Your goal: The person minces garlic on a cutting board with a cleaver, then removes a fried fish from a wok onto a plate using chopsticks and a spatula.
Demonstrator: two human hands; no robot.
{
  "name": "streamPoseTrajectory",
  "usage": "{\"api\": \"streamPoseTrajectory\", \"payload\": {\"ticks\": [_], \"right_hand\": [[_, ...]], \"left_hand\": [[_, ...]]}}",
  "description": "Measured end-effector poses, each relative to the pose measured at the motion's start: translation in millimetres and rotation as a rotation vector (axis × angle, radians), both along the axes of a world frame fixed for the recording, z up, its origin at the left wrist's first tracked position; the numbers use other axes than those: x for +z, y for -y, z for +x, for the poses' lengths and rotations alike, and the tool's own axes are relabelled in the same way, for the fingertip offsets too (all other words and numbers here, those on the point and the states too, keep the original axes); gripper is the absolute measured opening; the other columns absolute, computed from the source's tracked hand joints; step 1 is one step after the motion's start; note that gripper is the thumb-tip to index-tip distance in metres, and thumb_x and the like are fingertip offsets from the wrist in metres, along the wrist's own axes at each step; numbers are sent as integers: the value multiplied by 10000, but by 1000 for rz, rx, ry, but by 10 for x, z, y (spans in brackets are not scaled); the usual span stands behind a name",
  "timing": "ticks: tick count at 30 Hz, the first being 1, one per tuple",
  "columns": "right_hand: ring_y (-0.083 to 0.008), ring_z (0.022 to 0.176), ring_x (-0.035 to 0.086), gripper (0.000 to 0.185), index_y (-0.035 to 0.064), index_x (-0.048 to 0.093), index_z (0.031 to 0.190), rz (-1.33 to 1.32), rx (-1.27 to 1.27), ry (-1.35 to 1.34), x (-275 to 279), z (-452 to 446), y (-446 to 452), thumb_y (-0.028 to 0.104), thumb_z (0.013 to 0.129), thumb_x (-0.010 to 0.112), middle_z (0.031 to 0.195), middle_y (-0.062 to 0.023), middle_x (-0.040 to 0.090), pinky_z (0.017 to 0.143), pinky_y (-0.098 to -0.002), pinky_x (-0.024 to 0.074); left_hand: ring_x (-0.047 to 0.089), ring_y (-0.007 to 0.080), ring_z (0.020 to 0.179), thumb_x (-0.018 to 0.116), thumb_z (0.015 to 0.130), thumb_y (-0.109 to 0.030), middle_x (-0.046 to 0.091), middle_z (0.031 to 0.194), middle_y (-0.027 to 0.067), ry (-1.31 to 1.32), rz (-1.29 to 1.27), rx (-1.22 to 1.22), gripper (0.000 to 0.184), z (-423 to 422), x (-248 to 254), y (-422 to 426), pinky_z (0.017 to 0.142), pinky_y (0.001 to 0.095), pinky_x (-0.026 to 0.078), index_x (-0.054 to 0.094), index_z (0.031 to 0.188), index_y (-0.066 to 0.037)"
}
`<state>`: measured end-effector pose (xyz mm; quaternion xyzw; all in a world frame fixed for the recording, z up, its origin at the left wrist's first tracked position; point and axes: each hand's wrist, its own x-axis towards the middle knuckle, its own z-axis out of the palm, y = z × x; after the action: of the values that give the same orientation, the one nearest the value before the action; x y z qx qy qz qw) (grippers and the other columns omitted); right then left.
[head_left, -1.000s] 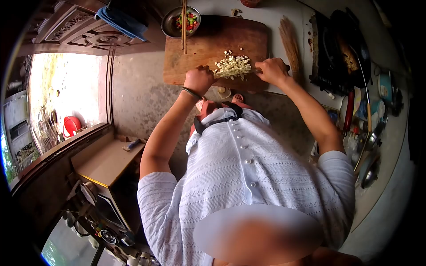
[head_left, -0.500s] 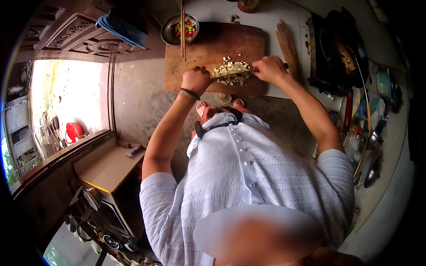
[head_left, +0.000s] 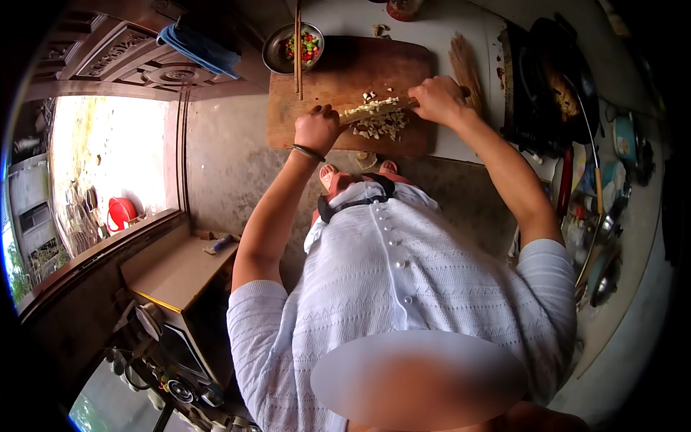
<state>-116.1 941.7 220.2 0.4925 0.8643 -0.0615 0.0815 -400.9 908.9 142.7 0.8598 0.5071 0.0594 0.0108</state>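
A knife (head_left: 379,109) spans the space between my two hands, its blade over a pile of chopped pale pieces (head_left: 381,127). My right hand (head_left: 437,99) is closed round its handle, whose dark end shows beyond my fist. The far end of the blade sits in my left hand (head_left: 317,129), which has curled fingers and a dark bangle at the wrist. Pale bits lie along the blade's upper side, and more are on the wooden cutting board (head_left: 345,79) beneath. What the pieces are, I cannot tell.
A metal bowl (head_left: 271,56) with chopped red and green peppers stands at the board's far left corner, with chopsticks (head_left: 298,54) across it. Right of the board lies a straw brush (head_left: 466,68). Further right, a dark wok (head_left: 536,79) holds browned food and a long-handled utensil.
The knife blade has tilted and shifted slightly upward over the pile, its right end raised with my right hand. My left hand stays nearly in place.
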Motion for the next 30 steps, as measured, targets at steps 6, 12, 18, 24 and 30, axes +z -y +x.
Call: {"api": "streamPoseTrajectory", "payload": {"ticks": [6, 12, 18, 24, 30], "right_hand": [[-289, 772, 706, 206, 150, 737, 859, -44, -16, -34, -470, 201, -142, 267, 691, 765, 787, -108, 717, 705, -417, 557], [-299, 690, 684, 191, 156, 716, 834, 36, 39, -95, -366, 173, -106, 273, 695, 776, 688, -101, 681, 641, -428, 542], [-299, 761, 703, 184, 163, 730, 857, -34, -81, -48, -445, 169, 43, 284, 721, 754, 752, -116, 703, 681, -424, 555], [-303, 742, 699, 155, 164, 722, 817, -17, -41, -154, -626, 257, 9, 269, 708, 755, 736, -119, 698, 679, -427, 551], [-303, 735, 695, 132, 160, 710, 778, 16, 15, -65, -317, 124, -160, 258, 698, 751, 735, -112, 698, 687, -414, 550]], "left_hand": [[672, 216, 781, 611, 838, -563, 662, 795, 60, -78, -52, 17, 479, 157, -25, -26, 586, 357, 534, 698, 704, -111], [673, 217, 793, 600, 847, -551, 675, 808, 52, -13, -28, -33, 461, 38, 23, -56, 560, 354, 536, 720, 726, -123], [663, 209, 766, 618, 829, -556, 655, 771, 40, 3, 65, -70, 459, 77, -93, -32, 547, 360, 525, 693, 690, -125], [675, 227, 820, 601, 847, -542, 676, 822, 67, -94, -74, -37, 446, 119, 50, -53, 597, 359, 543, 729, 746, -127], [676, 221, 823, 620, 836, -543, 678, 823, 60, -45, -70, 31, 445, 81, 62, -18, 593, 358, 548, 724, 744, -121]]}}
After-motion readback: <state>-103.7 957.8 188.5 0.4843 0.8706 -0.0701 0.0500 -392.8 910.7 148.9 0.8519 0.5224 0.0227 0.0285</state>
